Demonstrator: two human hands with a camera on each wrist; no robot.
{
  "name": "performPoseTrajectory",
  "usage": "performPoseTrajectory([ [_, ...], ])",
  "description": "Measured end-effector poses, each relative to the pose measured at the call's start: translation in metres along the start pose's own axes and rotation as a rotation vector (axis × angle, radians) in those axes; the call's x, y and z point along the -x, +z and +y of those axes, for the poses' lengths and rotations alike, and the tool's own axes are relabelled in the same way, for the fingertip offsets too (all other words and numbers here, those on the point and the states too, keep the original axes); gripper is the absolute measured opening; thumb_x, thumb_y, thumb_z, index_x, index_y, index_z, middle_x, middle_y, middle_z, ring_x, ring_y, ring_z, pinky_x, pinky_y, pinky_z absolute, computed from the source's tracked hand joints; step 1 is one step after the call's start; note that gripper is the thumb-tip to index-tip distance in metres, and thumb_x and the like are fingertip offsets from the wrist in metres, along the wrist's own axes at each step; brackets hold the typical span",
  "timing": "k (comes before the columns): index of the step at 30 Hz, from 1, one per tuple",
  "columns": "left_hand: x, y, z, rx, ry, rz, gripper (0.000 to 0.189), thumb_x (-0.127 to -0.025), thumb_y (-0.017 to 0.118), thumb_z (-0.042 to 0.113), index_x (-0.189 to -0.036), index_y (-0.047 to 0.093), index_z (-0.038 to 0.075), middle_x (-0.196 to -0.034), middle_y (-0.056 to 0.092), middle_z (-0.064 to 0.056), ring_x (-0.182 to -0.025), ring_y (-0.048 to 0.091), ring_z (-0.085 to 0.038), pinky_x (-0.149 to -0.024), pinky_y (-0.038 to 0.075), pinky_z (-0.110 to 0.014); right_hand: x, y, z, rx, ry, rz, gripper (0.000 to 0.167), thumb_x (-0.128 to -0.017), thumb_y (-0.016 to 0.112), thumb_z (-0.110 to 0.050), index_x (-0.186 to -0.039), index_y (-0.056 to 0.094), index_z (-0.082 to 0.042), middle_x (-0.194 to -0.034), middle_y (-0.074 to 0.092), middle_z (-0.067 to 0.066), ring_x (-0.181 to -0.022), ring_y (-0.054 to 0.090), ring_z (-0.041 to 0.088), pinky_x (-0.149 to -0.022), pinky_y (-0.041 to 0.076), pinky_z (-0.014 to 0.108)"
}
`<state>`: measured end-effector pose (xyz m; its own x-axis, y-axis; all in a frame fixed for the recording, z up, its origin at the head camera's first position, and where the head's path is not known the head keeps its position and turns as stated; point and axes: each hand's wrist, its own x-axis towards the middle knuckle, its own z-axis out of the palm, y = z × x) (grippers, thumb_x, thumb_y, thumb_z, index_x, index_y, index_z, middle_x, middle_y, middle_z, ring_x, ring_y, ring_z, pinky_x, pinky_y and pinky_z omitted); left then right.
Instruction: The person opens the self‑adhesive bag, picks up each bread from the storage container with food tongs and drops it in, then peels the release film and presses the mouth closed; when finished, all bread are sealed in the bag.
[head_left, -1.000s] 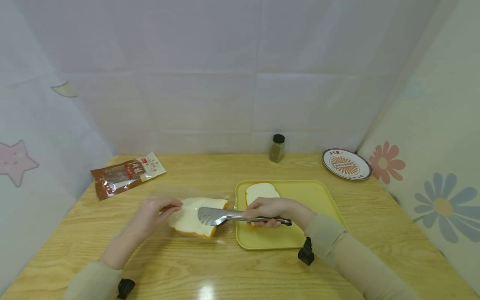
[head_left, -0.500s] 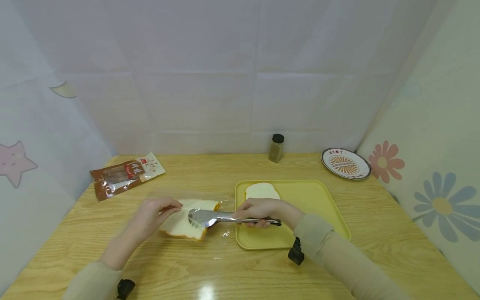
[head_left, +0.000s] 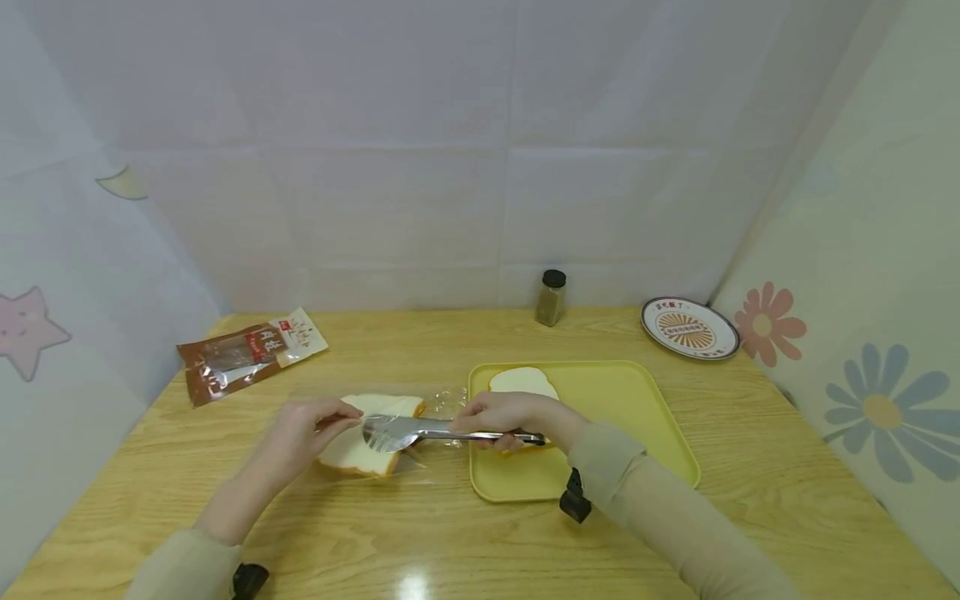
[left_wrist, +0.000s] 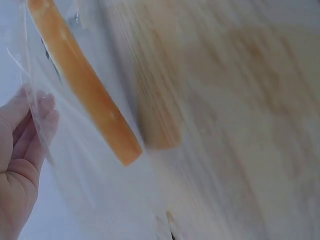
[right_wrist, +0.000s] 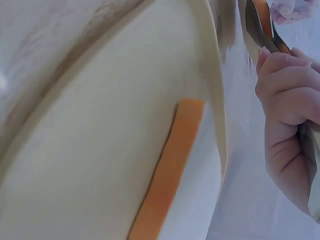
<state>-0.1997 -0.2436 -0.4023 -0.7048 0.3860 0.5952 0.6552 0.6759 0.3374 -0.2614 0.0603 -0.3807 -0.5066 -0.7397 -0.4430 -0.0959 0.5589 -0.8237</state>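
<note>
My left hand pinches the clear plastic bag at its upper side; in the left wrist view the fingers hold its thin film. My right hand grips metal food tongs by their handles, over the left part of the tray. A white bread slice with orange-brown crust sits between the tong jaws, inside the bag. Its crust shows through the film in the left wrist view. Another bread slice lies on the yellow tray, partly hidden by my right hand.
Along the back of the wooden table stand a black-capped spice jar and, at right, a round patterned plate near the wall. A brown snack packet lies at the back left.
My right hand has moved left with the tongs, carrying the bread slice further left within the bag. The left hand keeps its pinch on the film, nearly still.
</note>
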Motion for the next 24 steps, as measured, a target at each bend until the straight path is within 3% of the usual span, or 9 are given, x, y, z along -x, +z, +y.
performPoseTrajectory([
  [7,0.0,-0.002,0.001,-0.001,-0.032,-0.013,0.014,-0.073,0.075,-0.003,-0.083,0.073,0.007,-0.08,0.073,-0.002,-0.07,0.068,-0.01,-0.062,0.054,-0.01,-0.005,-0.003,-0.008,0.029,0.012,0.003,0.041,-0.099,0.048,-0.03,-0.095,0.051,0.01,-0.054,0.041,0.0,-0.036,0.026,0.008,-0.035,0.028,0.022],
  [12,0.002,-0.004,0.003,-0.007,-0.088,-0.046,0.012,-0.076,0.074,0.0,-0.084,0.073,0.008,-0.082,0.074,-0.002,-0.071,0.069,-0.01,-0.061,0.057,-0.017,-0.009,-0.006,-0.013,0.039,0.003,-0.009,0.035,-0.099,0.048,-0.031,-0.08,0.049,-0.002,-0.054,0.041,0.0,-0.036,0.026,0.008,-0.035,0.029,0.022],
  [16,0.003,-0.004,0.004,0.005,-0.119,-0.055,0.012,-0.076,0.073,0.0,-0.085,0.072,0.008,-0.082,0.073,-0.002,-0.072,0.069,-0.011,-0.062,0.058,-0.018,-0.012,-0.007,-0.017,0.062,0.002,-0.009,0.038,-0.099,0.048,-0.031,-0.084,0.05,0.003,-0.053,0.041,0.0,-0.035,0.027,0.008,-0.036,0.03,0.022],
  [19,0.003,-0.004,0.004,0.016,-0.115,-0.048,0.012,-0.076,0.074,0.0,-0.085,0.072,0.008,-0.081,0.073,-0.002,-0.071,0.069,-0.01,-0.062,0.058,-0.018,-0.014,-0.008,-0.02,0.071,0.006,-0.012,0.04,-0.1,0.047,-0.031,-0.089,0.05,0.008,-0.052,0.04,0.0,-0.035,0.027,0.008,-0.036,0.03,0.023],
  [24,0.001,-0.003,0.002,0.005,-0.052,-0.018,0.016,-0.072,0.075,-0.004,-0.082,0.072,0.007,-0.081,0.073,-0.003,-0.07,0.069,-0.012,-0.061,0.057,-0.015,-0.016,-0.007,-0.021,0.055,0.009,-0.026,0.04,-0.099,0.048,-0.031,-0.088,0.05,0.008,-0.052,0.041,-0.001,-0.035,0.027,0.008,-0.036,0.029,0.023],
])
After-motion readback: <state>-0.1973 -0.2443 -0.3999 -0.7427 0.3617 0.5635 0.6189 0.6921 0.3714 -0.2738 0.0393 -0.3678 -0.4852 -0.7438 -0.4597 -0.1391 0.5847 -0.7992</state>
